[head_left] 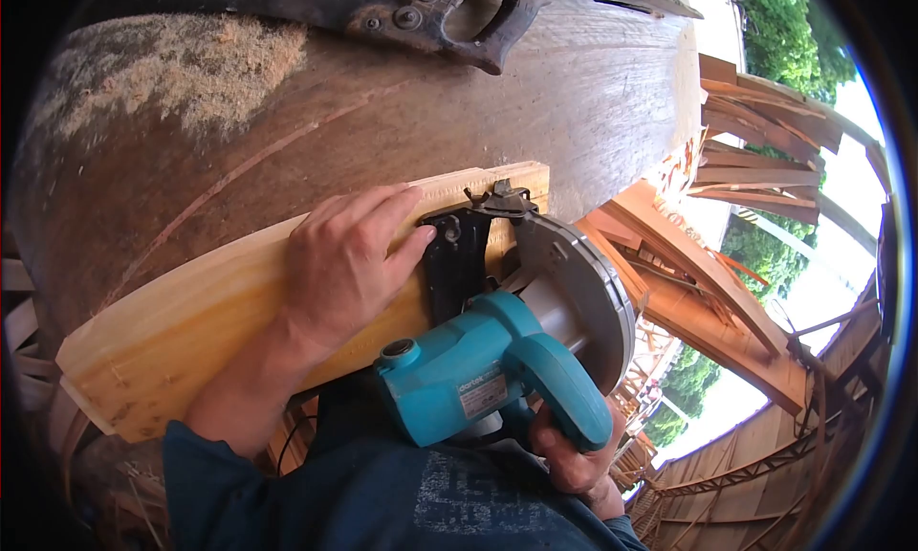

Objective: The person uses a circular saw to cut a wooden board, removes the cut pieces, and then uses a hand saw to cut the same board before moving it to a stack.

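Observation:
A pale wooden board [182, 321] lies along the near edge of a dark brown workbench [382, 111]. My left hand [349, 259] presses flat on top of the board, fingers spread, its thumb touching the black base of the saw. A teal circular saw [497, 360] sits on the board's right part, its grey blade guard [579, 283] hanging off the board's edge. My right hand [574, 460] is wrapped around the saw's handle from below, partly hidden by the motor housing.
A pile of sawdust [182, 63] covers the bench's far left. An old handsaw [430, 15] with a dark handle lies at the bench's far side. Stacks of curved wooden planks [755, 168] stand to the right, with trees beyond.

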### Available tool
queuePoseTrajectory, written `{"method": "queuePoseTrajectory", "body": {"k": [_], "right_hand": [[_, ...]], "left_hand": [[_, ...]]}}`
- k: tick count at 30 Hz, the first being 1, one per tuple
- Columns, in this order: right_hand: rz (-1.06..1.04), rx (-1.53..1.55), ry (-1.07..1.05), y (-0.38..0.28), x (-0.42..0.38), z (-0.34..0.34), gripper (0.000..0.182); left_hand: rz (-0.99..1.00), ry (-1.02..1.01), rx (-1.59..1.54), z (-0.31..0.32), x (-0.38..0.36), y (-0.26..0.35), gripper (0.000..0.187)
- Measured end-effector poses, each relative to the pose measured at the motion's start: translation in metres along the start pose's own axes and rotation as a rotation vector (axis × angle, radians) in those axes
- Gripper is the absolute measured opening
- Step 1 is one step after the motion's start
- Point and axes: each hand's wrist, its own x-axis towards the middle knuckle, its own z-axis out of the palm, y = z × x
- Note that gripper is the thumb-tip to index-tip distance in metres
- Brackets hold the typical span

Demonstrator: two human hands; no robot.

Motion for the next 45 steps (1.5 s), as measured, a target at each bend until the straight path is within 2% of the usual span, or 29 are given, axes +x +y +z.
{"method": "queuePoseTrajectory", "body": {"k": [6, 9, 15, 21, 27, 30, 33, 35, 39, 42, 45], "right_hand": [[0.026, 0.059, 0.025, -0.01, 0.006, 0.003, 0.029], [0.03, 0.052, -0.004, -0.018, 0.012, 0.002, 0.028], [0.025, 0.012, -0.017, -0.021, 0.016, 0.0, 0.03], [0.081, 0.12, 0.045, -0.034, 0.022, 0.006, 0.029], [0.001, 0.045, -0.023, -0.034, 0.027, 0.0, 0.031], [-0.007, 0.042, -0.021, -0.033, 0.029, -0.001, 0.032], [0.009, 0.049, -0.016, -0.036, 0.03, 0.0, 0.033], [0.02, 0.042, -0.016, -0.042, 0.031, 0.002, 0.035], [0.009, 0.029, -0.028, -0.044, 0.034, 0.001, 0.037], [0.001, 0.041, -0.034, -0.045, 0.035, 0.001, 0.037], [0.017, 0.054, -0.025, -0.045, 0.035, 0.001, 0.037]], "left_hand": [[0.111, 0.053, 0.045, 0.0, 0.003, -0.005, 0.03], [0.106, 0.021, 0.096, -0.005, 0.004, -0.003, 0.03], [0.045, 0.038, -0.025, -0.002, 0.005, -0.007, 0.03], [0.052, 0.014, 0.006, -0.003, 0.005, -0.011, 0.034], [0.039, 0.008, 0.002, -0.004, 0.006, -0.012, 0.034], [-0.01, 0.032, -0.105, -0.004, 0.008, -0.012, 0.033], [-0.061, 0.124, -0.239, -0.005, 0.012, -0.01, 0.022], [-0.127, 0.102, -0.358, -0.011, 0.013, -0.011, 0.018], [-0.209, -0.022, -0.64, -0.029, 0.008, -0.016, 0.035], [-0.253, 0.024, -0.811, -0.027, 0.006, -0.013, 0.038], [-0.266, -0.077, -0.758, -0.034, 0.006, -0.012, 0.048]]}}
